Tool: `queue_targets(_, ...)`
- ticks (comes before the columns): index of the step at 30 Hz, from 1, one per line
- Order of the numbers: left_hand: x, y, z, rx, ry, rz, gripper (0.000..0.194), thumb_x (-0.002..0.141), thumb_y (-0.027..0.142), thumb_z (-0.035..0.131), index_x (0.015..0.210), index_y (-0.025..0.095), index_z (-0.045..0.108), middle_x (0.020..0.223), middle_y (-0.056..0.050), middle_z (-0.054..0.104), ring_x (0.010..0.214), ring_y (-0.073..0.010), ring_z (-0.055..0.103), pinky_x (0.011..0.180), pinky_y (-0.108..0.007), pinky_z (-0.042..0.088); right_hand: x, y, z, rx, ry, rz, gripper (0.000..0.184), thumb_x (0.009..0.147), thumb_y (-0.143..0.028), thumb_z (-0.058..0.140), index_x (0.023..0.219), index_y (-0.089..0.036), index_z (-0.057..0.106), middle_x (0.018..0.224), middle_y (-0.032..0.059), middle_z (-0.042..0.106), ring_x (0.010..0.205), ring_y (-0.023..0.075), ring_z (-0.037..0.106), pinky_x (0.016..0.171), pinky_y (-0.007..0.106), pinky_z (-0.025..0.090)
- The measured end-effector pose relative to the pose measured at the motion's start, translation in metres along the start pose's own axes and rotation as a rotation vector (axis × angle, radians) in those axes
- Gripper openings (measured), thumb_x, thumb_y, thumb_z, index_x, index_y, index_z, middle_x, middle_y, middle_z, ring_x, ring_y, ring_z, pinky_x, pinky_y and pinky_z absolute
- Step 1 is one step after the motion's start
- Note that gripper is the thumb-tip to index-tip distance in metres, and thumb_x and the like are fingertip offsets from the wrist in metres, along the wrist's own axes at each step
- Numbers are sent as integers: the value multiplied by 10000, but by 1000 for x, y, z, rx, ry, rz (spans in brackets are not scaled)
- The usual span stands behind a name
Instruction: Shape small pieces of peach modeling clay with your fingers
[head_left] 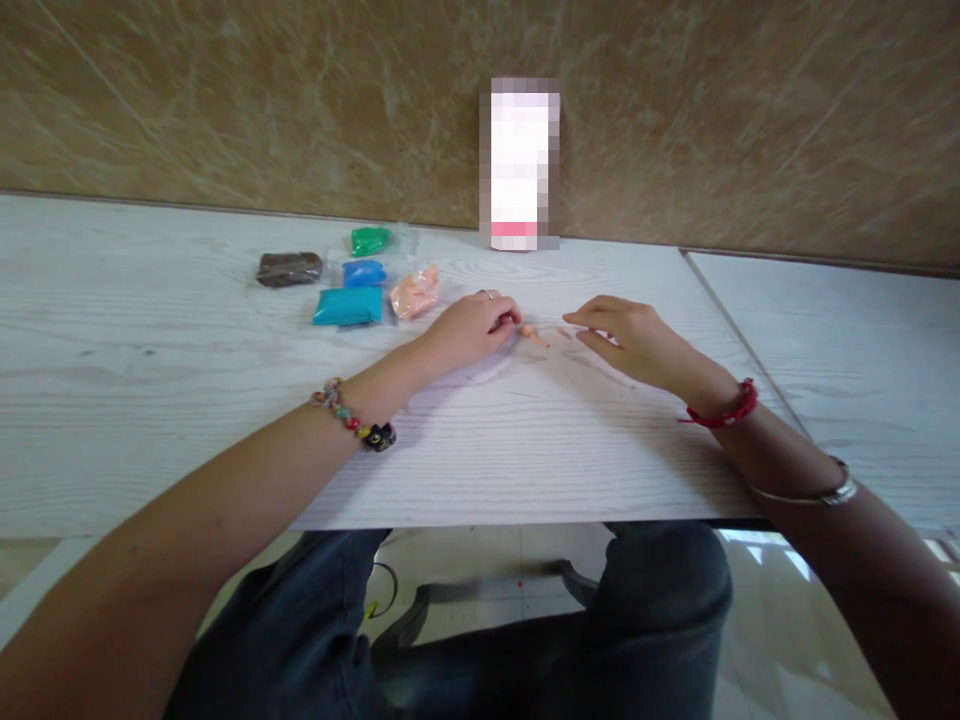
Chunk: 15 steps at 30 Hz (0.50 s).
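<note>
My left hand (480, 325) rests on the white table with its fingers curled in a pinch. Its fingertips meet the left end of a small peach clay piece (534, 335), which has a rounded lump and a thin tail pointing right. My right hand (628, 335) is just across from it, thumb and fingers apart, with nothing in them. Between the clay piece and my right fingertips lies a tiny peach scrap (564, 333), too small to make out well.
Bagged clay sits at the left: brown (289, 269), green (370, 241), blue (364, 273), teal (348, 306) and peach (415, 292). A blurred phone-shaped object (517, 165) leans on the brown marbled wall (225, 110). A seam (742, 315) crosses the white tabletop (150, 400) at right.
</note>
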<state>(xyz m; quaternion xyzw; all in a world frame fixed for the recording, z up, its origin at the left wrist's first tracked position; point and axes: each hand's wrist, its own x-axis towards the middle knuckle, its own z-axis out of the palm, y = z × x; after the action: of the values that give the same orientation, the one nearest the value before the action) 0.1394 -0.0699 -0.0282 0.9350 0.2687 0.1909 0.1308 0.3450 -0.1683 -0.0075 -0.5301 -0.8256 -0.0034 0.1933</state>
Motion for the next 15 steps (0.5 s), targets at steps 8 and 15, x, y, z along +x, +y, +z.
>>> queue_targets(8, 1, 2, -1, 2, -16, -28, 189, 821, 186, 456, 866, 134, 632, 800, -51, 619, 734, -143, 532, 667, -247, 379, 7, 4, 17, 129, 9, 28, 235, 828, -255, 522, 971, -159, 681, 911, 94, 623, 740, 162, 582, 675, 292, 464)
queue_targets(15, 2, 3, -2, 22, -40, -33, 207, 825, 186, 454, 901, 123, 636, 854, -70, 642, 780, -159, 546, 706, -264, 389, 13, -3, 13, 176, -16, 168, 50, 720, -146, 616, 750, -137, 656, 742, 47, 638, 662, 133, 561, 631, 260, 430)
